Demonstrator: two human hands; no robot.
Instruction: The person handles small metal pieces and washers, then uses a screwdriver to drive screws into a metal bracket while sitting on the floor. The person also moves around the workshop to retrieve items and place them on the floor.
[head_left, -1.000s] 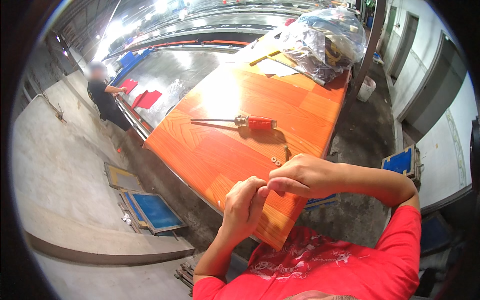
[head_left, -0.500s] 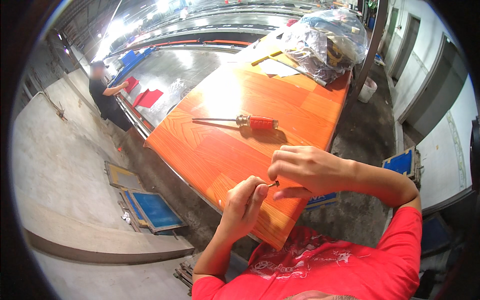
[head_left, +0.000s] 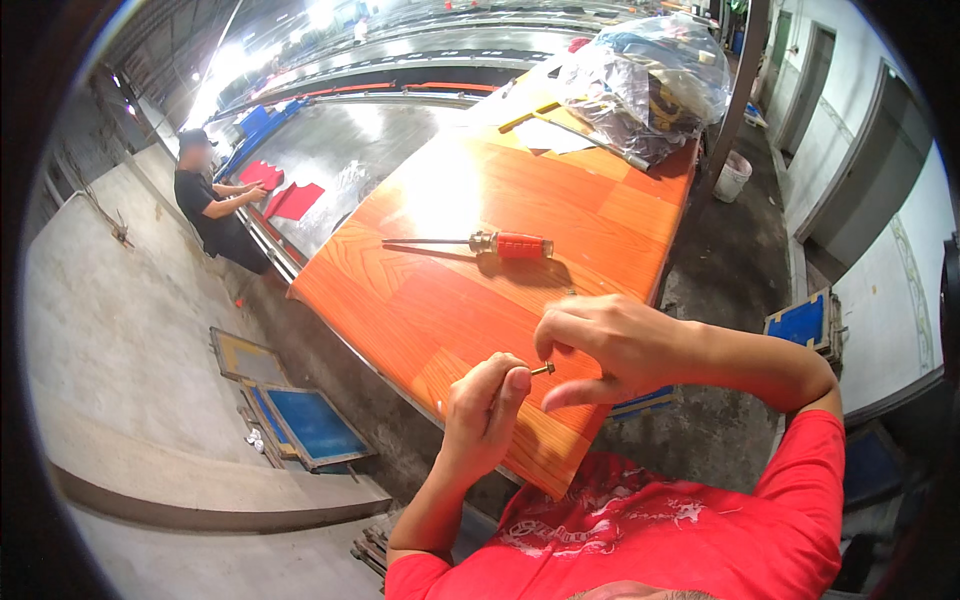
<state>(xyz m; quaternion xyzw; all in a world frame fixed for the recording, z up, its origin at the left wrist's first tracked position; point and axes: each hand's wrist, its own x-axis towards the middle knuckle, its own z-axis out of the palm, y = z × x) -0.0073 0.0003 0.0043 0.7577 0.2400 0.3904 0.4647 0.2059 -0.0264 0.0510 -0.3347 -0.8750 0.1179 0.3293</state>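
My left hand [head_left: 484, 408] is closed, pinching a small brass-coloured bolt [head_left: 543, 369] between thumb and fingertips. The bolt's head points right, toward my other hand. Around that head, my right hand [head_left: 618, 345] holds its thumb and curled fingers apart, with a visible gap to the bolt. Both hands are over the near end of an orange wood-pattern table [head_left: 450, 310]. Beyond them lies a screwdriver [head_left: 520, 246] with a red handle, its shaft pointing left. A tiny object [head_left: 571, 292] shows just past my right knuckles, too small to name.
At the table's far end are a clear plastic bag [head_left: 650, 80] of cloth and a metal bar [head_left: 600, 140]. A co-worker [head_left: 210, 200] handles red cloth at a grey table on the left. Framed screens [head_left: 315, 422] lean by the low wall; a white bucket [head_left: 733, 177] stands right.
My right thumb and fingers have spread a little wider around the bolt's head. More of the bolt now shows from my left hand. The co-worker now has both hands at the red cloth.
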